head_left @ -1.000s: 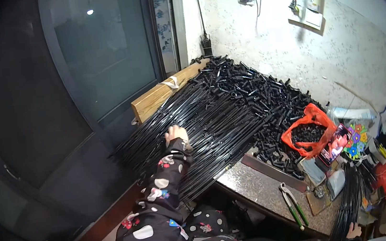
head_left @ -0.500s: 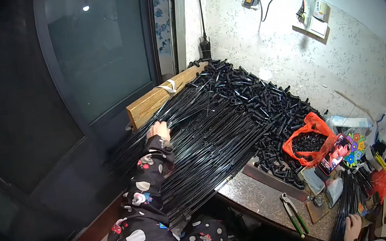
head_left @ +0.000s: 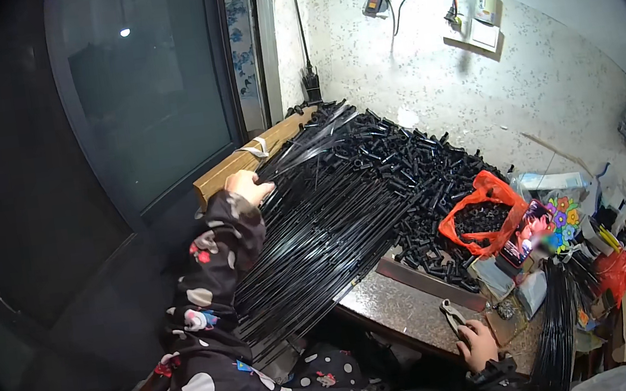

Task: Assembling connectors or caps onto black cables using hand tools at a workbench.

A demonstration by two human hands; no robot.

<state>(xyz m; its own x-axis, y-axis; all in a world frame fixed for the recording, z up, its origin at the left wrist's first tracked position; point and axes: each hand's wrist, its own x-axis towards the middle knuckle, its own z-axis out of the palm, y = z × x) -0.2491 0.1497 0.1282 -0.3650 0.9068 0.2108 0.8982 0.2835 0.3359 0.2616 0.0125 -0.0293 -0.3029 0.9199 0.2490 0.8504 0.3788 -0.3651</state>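
Observation:
My left hand (head_left: 250,188) is closed around a bunch of thin black rods (head_left: 314,139), beside the wooden board (head_left: 228,168). The far part of that bunch is raised over the pile and smeared by motion. Below it, many more black rods (head_left: 320,249) lie side by side in a slanting heap. At the lower right my right hand (head_left: 478,345) closes over the handles of a pair of pincers (head_left: 453,317), whose metal jaws show beyond the fingers. The hand hides most of the handles.
Short black tubes (head_left: 411,168) are heaped along the wall. A red plastic bag (head_left: 493,234) holds small black parts. Next to it lean a lit phone (head_left: 525,236) and a flower decoration (head_left: 563,223). Another black rod bundle (head_left: 555,338) hangs over the speckled tabletop's (head_left: 397,306) right end.
My right hand has moved left from the right-hand rod bundle onto the pincers. My left hand has shifted slightly up and left, and the rods' far part has risen. The view has also shifted.

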